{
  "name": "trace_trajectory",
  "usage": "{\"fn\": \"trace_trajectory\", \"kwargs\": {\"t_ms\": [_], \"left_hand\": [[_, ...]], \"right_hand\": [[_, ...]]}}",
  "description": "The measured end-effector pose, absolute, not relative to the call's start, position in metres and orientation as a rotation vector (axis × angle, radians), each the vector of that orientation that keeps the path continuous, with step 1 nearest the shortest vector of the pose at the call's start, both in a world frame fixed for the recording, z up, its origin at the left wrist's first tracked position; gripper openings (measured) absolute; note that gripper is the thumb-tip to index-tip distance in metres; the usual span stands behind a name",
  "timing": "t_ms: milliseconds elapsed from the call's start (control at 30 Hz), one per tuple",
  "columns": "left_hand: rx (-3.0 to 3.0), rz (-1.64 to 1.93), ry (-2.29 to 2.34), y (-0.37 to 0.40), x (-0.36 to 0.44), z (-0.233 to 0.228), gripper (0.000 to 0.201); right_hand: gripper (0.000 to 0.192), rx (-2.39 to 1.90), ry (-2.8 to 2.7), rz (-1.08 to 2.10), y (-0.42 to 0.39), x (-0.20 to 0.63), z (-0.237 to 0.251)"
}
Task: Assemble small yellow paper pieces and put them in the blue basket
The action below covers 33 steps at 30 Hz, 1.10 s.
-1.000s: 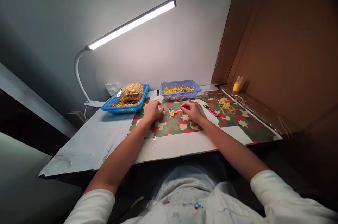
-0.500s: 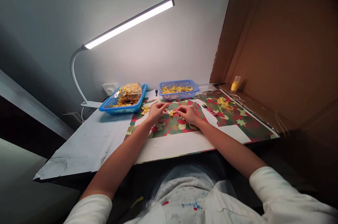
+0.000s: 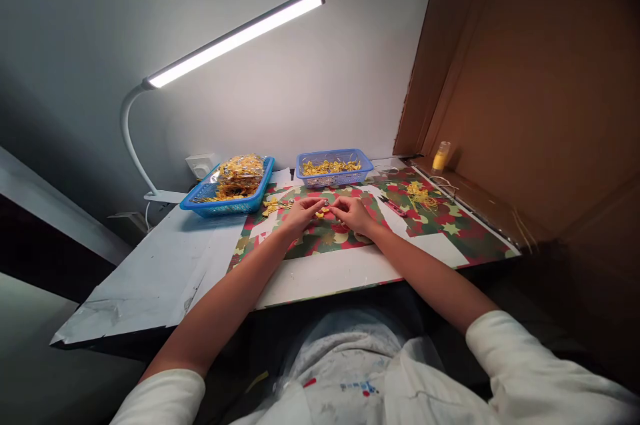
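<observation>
My left hand [image 3: 304, 214] is closed in a pinch over the patterned mat [image 3: 325, 245]. Facing it, my right hand [image 3: 354, 214] also pinches, its fingertips almost meeting those of the left. Between them shows a small silvery round piece [image 3: 326, 203], at my left fingertips. A yellow ribbon-like piece [image 3: 321, 215] hangs just under it, by both hands' fingers; its exact shape is too small to tell. Left of my left hand lie more yellow pieces [image 3: 273, 207] on the mat, with another silvery bit beside them.
A blue basket [image 3: 220, 211] holds yellow pieces and a clear bag. Behind my hands stands a purple-blue basket [image 3: 335, 179] of yellow pieces. To the right lie pink-handled snips [image 3: 395, 207], a yellow thread pile [image 3: 421, 197] and a small yellow-filled bottle [image 3: 441, 157]. A lamp [image 3: 235, 38] shines above.
My hands have come closer together, bringing the silvery piece and the yellow piece next to each other. The whole view has shifted slightly.
</observation>
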<state>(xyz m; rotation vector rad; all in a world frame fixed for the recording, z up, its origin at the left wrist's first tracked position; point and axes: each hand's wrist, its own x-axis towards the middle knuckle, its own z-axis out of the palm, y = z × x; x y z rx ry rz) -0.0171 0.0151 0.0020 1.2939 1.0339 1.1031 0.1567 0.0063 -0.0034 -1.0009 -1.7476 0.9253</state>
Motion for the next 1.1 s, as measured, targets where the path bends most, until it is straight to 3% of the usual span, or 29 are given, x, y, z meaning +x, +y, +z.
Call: {"fn": "trace_trajectory", "kwargs": {"t_ms": [400,767,1100], "left_hand": [[1.364,1.036,1.038,0.012,-0.018,0.006,0.041],[1.523,1.299,0.985,0.015,-0.019,0.012,0.035],[1.561,1.347,0.846,0.012,-0.015,0.013,0.033]], "right_hand": [[0.023,-0.968,-1.803,0.973,0.006,0.157,-0.005],[0.021,-1.018,-1.764,0.781,0.012,0.16,-0.001],[0.027,-0.839,-1.724,0.978,0.009,0.157,0.002]]}}
